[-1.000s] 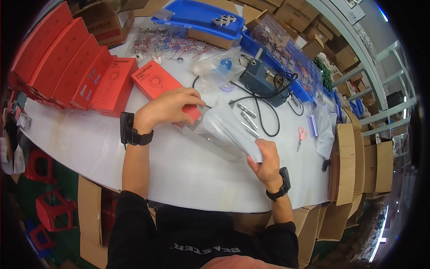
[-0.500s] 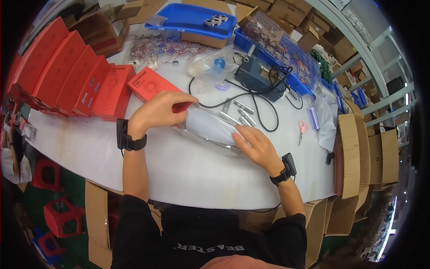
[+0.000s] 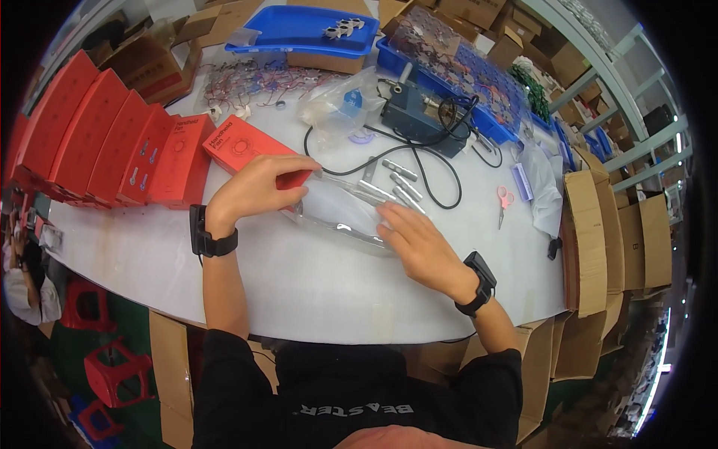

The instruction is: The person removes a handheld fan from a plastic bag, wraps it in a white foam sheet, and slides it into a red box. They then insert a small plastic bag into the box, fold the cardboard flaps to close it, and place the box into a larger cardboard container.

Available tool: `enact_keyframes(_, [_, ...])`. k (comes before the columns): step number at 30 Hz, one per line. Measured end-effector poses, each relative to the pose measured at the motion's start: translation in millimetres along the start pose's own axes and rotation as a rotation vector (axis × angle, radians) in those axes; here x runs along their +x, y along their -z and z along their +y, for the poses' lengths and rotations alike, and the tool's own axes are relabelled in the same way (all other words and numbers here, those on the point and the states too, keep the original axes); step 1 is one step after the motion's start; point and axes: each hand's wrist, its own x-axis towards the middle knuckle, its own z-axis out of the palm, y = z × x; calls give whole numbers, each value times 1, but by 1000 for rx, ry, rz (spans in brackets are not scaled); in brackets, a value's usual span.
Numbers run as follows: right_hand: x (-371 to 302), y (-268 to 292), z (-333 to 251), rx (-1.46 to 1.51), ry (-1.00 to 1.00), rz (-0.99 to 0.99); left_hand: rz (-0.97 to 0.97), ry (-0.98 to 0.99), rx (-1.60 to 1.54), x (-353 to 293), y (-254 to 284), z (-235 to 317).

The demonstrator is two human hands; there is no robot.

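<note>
One red box (image 3: 243, 144) lies slanting on the white surface (image 3: 299, 299). Over its nearer end the left hand (image 3: 262, 187) is bent, with thumb and fingers apart and some red showing between them; whether it grips the box, I cannot tell. The right hand (image 3: 419, 243) is extended, its fingers laid on clear plastic wrapping (image 3: 342, 226) which has something white (image 3: 336, 206) inside. Just beyond the wrapping are metal tubes (image 3: 400, 170). Pink scissors (image 3: 505, 198) lie farther right.
</note>
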Motion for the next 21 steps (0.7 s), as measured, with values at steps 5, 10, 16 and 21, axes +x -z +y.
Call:
enact_keyframes(5, [-7, 4, 1, 240, -155, -14, 47, -37, 138, -8, 0, -4])
enact_keyframes(10, [0, -16, -4, 574, -312, 106, 137, -149, 266, -10, 5, -3])
enact_keyframes(16, [1, -61, -5, 631, -461, 279, 159, 112, 114, -19, -5, 8])
enact_keyframes(21, [5, -71, -17, 496, -444, 515, 295, 106, 39, -20, -18, 10])
